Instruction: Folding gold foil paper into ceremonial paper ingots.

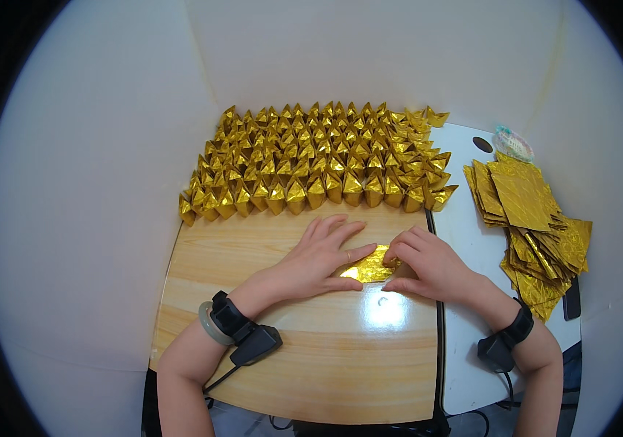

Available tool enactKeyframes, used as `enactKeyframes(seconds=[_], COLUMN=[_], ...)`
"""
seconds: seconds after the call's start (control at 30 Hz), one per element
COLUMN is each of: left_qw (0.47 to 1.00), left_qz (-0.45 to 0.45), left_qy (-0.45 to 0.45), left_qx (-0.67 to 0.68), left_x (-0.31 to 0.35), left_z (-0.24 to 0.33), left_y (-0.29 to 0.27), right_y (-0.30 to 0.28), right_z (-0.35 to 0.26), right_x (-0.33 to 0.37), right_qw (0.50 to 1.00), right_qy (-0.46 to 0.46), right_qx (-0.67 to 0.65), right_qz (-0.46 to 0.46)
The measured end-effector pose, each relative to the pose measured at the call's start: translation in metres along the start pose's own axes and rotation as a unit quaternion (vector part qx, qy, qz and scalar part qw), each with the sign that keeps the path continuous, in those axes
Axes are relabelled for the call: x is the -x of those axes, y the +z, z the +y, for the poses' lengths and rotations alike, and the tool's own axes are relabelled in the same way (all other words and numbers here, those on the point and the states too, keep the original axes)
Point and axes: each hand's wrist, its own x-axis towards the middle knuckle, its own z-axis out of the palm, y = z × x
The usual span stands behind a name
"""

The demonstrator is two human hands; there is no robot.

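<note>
The wood-grain tabletop (340, 349) lies under both hands and reaches out on the near side of the grip, while a white tabletop (464, 320) takes over just to the right. Beyond the fingers, packed rows of folded gold shapes (316, 191) stand with their points up. Well off to the right of the grip, a loose heap of gold sheets (526, 200) spreads over the white surface.

In between, the left hand (318, 256) and the right hand (428, 266) meet over one piece of gold foil (371, 266), lying on the wood right below them. From where I'm standing it looks like an early folding step: the foil is a flat strip with no raised points. I'd say the next move calls for the left hand to steady it while the right lines up and creases its end.

The left grip is spread wide, forefinger at the strip's far edge and thumb by its near edge, pressing more than pinching, I think. The right fingers curl down over the right end, thumb apart from them; their tips are partly hidden, so I can't tell whether they pinch the foil. Smallest of all, a thin ring (348, 256) circles a left finger.
</note>
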Motion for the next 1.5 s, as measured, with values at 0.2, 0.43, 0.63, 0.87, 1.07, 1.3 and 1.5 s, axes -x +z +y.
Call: enactKeyframes(seconds=[0.2, 0.43, 0.63, 0.87, 1.07, 1.3, 1.5], left_qw=[0.995, 0.992, 0.993, 0.986, 0.987, 0.974, 0.943], left_qz=[0.054, 0.045, 0.076, 0.143, 0.149, 0.180, 0.143], left_qy=[0.058, 0.028, 0.043, 0.085, 0.051, -0.062, -0.171], left_qx=[0.068, 0.112, 0.083, 0.014, 0.041, 0.122, 0.246], left_x=[-0.004, -0.003, -0.003, -0.003, -0.003, -0.002, -0.002], left_z=[0.004, 0.011, 0.017, 0.016, 0.019, 0.024, 0.021], left_y=[-0.010, -0.014, -0.013, -0.005, -0.007, 0.005, 0.008], right_y=[-0.001, -0.006, -0.005, -0.008, -0.001, 0.002, 0.000], right_z=[0.004, 0.000, 0.001, 0.000, 0.008, 0.006, 0.004], right_x=[0.002, 0.002, 0.003, -0.001, 0.002, 0.004, 0.002], right_qw=[0.999, 0.999, 0.999, 0.999, 0.999, 0.998, 0.996], right_qy=[0.031, -0.026, -0.025, -0.053, -0.033, 0.042, 0.059], right_qx=[0.008, 0.018, 0.022, -0.008, -0.003, -0.051, -0.066], right_qz=[-0.034, 0.000, 0.011, 0.011, 0.012, 0.001, 0.002])
